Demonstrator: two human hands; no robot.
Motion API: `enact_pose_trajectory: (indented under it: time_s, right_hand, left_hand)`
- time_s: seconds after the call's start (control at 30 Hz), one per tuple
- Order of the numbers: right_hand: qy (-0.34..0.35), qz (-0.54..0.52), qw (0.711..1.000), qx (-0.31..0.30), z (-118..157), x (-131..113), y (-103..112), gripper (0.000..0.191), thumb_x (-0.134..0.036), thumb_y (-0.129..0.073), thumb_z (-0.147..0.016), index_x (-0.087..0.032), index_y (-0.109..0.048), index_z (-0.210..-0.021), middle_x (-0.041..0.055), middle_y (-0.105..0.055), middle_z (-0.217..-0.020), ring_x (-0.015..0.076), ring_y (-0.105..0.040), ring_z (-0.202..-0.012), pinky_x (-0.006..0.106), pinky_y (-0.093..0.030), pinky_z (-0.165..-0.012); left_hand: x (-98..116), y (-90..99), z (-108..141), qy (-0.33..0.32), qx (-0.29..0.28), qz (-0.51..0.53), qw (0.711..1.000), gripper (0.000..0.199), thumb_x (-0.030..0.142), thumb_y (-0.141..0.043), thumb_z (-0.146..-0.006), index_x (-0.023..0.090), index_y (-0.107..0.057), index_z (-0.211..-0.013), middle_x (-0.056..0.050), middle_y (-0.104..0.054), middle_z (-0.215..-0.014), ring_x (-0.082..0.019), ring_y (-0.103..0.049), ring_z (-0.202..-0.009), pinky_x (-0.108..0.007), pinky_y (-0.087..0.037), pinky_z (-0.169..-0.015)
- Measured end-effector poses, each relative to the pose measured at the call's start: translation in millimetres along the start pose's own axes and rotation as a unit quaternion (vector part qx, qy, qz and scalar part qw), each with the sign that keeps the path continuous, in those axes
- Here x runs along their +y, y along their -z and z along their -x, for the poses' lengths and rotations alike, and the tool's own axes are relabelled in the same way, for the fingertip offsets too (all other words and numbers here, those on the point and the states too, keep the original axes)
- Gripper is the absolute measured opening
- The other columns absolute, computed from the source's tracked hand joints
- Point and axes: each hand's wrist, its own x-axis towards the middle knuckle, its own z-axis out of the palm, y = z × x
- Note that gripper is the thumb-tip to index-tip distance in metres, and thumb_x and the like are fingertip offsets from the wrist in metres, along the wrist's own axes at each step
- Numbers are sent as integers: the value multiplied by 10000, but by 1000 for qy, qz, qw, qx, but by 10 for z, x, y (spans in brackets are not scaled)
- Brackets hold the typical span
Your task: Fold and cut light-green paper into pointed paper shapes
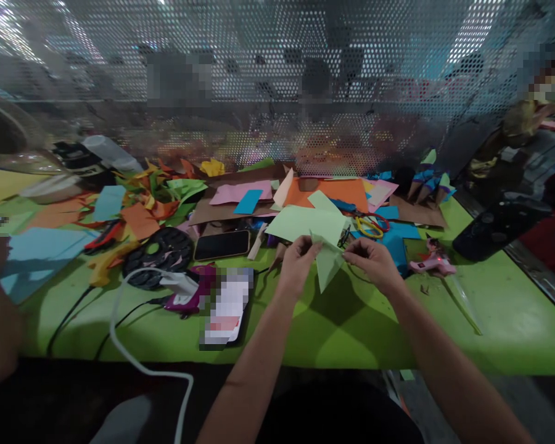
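The left hand [300, 262] and the right hand [370, 262] hold a pale green folded piece of paper [326, 268] between them, above the bright green tabletop [351, 345] near its front edge. The left fingertips are pinched on its upper left side and the right fingertips on its upper right side; the 2 hands are near each other but not touching, and the paper hangs to a point below them. Just behind it lies a flat light green sheet [291, 223], with a wide orange sheet [337, 194] farther back. Scissors with red and yellow handle loops [370, 227] lie beyond the right hand. On the right, a pink glue gun with a small red light [432, 265] has a clear stick [465, 302] extending from it, and a dark cylindrical object [494, 228] leans near the table's edge. To the left of the left hand are 2 phones: a dark-screened phone with a tan edge [222, 245] and, nearer the front, a phone with a lit screen [231, 305]. Beside them are a purple glue gun [185, 299] and a round black slotted disc [176, 246].
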Motion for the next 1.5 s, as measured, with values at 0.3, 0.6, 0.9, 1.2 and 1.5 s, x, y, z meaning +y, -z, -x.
enact_pose_trajectory:
  time_s: [0.3,0.6,0.9,1.2,1.5]
  right_hand:
    - [-26,-45,998,-28,6,-24,-5,301,-457,-767,-682,-181,-680,-765,1,-623,-699,140,-518,-642,285,-405,-619]
    - [-33,-45,998,-26,-5,-8,-3,392,-537,-800,-622,-187,-628,-664,-26,-542,-604,116,-432,-576,265,-354,-556]
    - [-43,-63,997,-24,-7,7,-8,400,-534,-800,-627,-185,-608,-665,-33,-519,-620,110,-414,-582,260,-321,-546]
    - [-17,-79,997,-4,-2,-19,12,392,-504,-818,-634,-200,-671,-833,4,-636,-746,152,-549,-696,287,-443,-649]
    - [-13,-24,1000,-15,3,7,16,374,-548,-754,-687,-194,-632,-683,-12,-570,-660,143,-486,-641,284,-403,-611]
  left_hand:
    - [-10,-48,62,-30,-106,-112,988,206,386,-584,-878,184,-616,-903,-47,-671,-906,-189,-597,-885,-312,-465,-845]
    - [-76,-38,43,-49,-149,-121,980,237,441,-588,-874,206,-598,-848,-48,-641,-871,-212,-569,-875,-349,-467,-858]
    - [-60,-30,70,-62,-197,-178,962,233,375,-495,-923,190,-620,-988,-65,-676,-988,-211,-581,-932,-333,-466,-880]
    - [-29,-12,92,-60,-214,-227,948,229,308,-457,-909,189,-596,-1047,-78,-677,-1058,-239,-599,-989,-355,-462,-901]
    - [-79,-29,111,-66,-254,-289,921,129,258,-476,-890,217,-596,-912,-62,-694,-937,-235,-621,-866,-345,-482,-806]
